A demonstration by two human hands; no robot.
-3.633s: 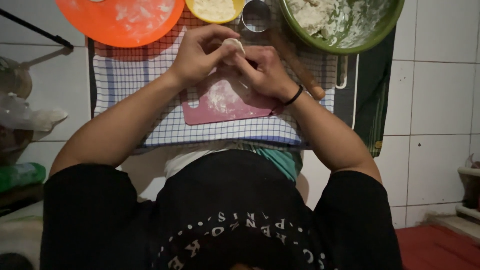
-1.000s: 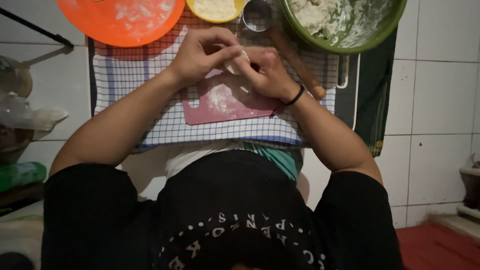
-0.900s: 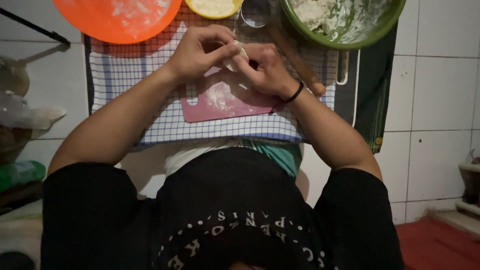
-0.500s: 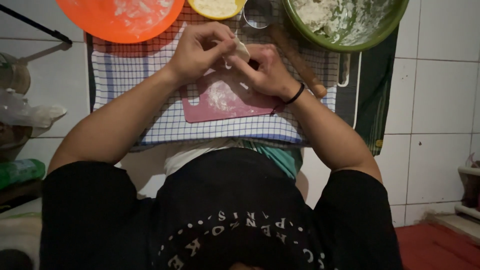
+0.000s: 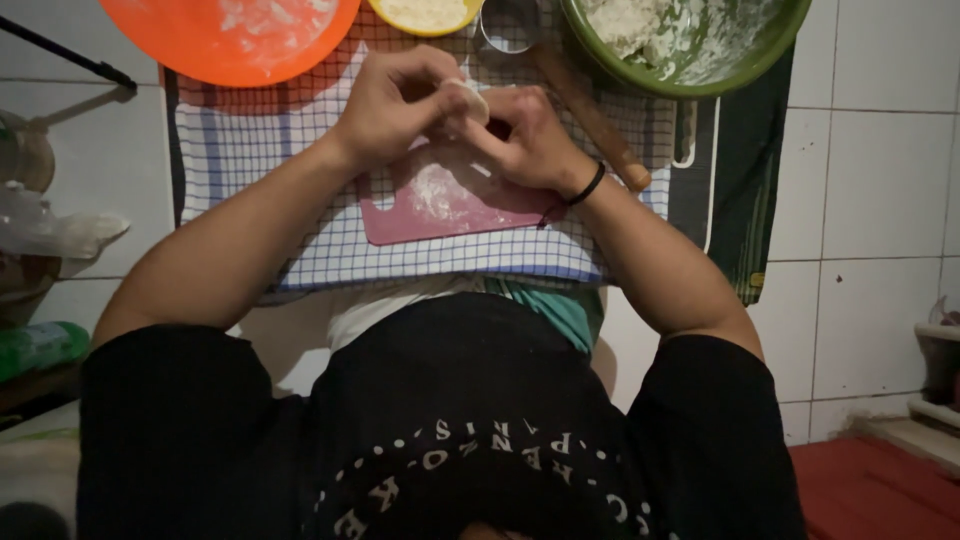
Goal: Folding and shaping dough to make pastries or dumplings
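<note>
My left hand (image 5: 395,105) and my right hand (image 5: 525,140) meet over a floured pink cutting board (image 5: 450,210). Together they pinch a small pale piece of dough (image 5: 468,98) between the fingertips. A dark band circles my right wrist. The board lies on a blue-and-white checked cloth (image 5: 240,150) spread over my lap. The fingers hide most of the dough.
An orange floured plate (image 5: 230,35) sits far left, a small yellow bowl (image 5: 425,12) and a metal cup (image 5: 508,22) beside it. A green bowl (image 5: 700,55) of pale filling is at far right, with a wooden rolling pin (image 5: 590,115) beside it. White tiles surround the area.
Both hands stay in the same place over the board; only the fingers shift slightly around the dough.
</note>
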